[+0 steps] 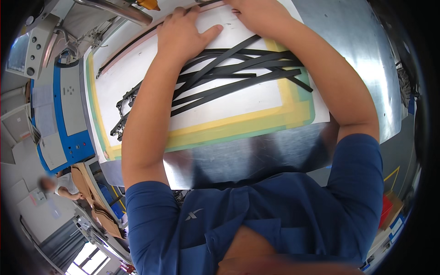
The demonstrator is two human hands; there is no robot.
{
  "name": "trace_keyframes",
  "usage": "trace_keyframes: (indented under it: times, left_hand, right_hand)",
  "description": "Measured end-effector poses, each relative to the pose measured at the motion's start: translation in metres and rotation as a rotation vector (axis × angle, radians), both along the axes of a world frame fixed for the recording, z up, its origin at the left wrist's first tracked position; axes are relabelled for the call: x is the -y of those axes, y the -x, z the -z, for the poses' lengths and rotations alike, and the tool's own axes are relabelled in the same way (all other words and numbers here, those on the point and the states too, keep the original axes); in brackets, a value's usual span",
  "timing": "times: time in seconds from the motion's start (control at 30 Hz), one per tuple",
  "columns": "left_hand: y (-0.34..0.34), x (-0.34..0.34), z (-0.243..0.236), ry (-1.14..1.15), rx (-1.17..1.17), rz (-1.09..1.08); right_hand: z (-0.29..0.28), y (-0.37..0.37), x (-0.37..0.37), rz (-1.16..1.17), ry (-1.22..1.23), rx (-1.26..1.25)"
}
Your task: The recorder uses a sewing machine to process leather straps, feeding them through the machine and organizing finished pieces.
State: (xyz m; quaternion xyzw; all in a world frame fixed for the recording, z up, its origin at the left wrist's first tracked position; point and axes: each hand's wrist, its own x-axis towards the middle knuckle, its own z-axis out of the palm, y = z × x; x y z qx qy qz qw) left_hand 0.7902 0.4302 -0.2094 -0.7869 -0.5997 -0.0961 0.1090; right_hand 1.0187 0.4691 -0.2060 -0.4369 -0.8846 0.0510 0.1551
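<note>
A long narrow black strap [130, 47] lies along a pink line at the far side of a white sheet [256, 103]. My left hand [183, 36] rests palm down on the sheet, thumb spread wide and fingertips over the strap. My right hand [259, 16] is further right, its thumb and forefinger closed at the strap's right end; part of the hand is cut off by the upper edge. Nearer me, between my forearms, lies a loose heap of black straps [229, 71], crossing each other. Small metal fittings [126, 104] show at their left ends, partly hidden by my left forearm.
Yellow and green tape [224, 126] borders the sheet on a shiny metal table [366, 68]. A metal tube [119, 11] juts in at the far left, near a blue and white machine [68, 114]. Another person [68, 183] is in the left background.
</note>
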Motion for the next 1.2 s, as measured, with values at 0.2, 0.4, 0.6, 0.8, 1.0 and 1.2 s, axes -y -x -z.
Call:
trace_keyframes:
  times: [0.2, 0.4, 0.6, 0.8, 1.0, 1.2]
  left_hand:
    - [-0.002, -0.007, 0.005, -0.004, -0.043, 0.02]
    - [-0.006, -0.006, 0.006, 0.012, -0.06, -0.013]
    - [-0.005, -0.003, 0.006, 0.027, 0.051, -0.01]
    - [0.041, 0.018, 0.001, 0.063, 0.072, 0.048]
    - [0.193, 0.023, -0.015, 0.051, 0.063, -0.316]
    - [0.367, 0.021, -0.009, 0.065, 0.146, -0.766]
  right_hand:
    - [0.009, -0.005, -0.002, -0.05, -0.01, -0.022]
    - [0.005, -0.01, 0.0, -0.085, 0.014, 0.032]
    - [0.023, -0.014, -0.004, -0.208, -0.2, -0.107]
    - [0.023, -0.011, 0.004, -0.043, 0.086, -0.042]
    - [0.021, -0.016, 0.003, -0.064, 0.04, -0.017]
    - [0.022, -0.007, -0.004, -0.093, 0.025, -0.005]
